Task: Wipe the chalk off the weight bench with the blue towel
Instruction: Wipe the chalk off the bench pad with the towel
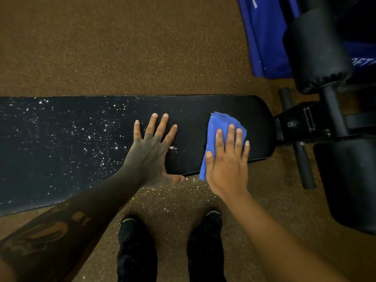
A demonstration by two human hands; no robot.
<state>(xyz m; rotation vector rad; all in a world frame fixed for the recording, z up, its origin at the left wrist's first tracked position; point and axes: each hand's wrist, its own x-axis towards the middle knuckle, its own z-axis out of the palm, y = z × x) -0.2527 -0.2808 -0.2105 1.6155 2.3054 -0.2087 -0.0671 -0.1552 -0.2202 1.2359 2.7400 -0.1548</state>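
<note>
Right hand lies flat, fingers together, palm pressing the blue towel onto the weight bench near its rounded right end; not a closed grip, just weight from above. Left hand open and empty, fingers splayed, palm down on the pad just beside the towel, thumb hanging past the near edge. Towel folded into a thick soft wad, layered edges showing at its far side, one corner draping over the near edge of the bench. Bench pad long, flat, black, smooth matte. White chalk specks scattered thickly across the left and middle stretch, with one small clump by the left hand; pad around the towel looks mostly clean. Floor brown, speckled and grainy, some pale dust below the near edge between the arms. Black shoes stand there. Cylindrical black foam rollers on a metal frame sit past the right end, with a blue mat behind them.
</note>
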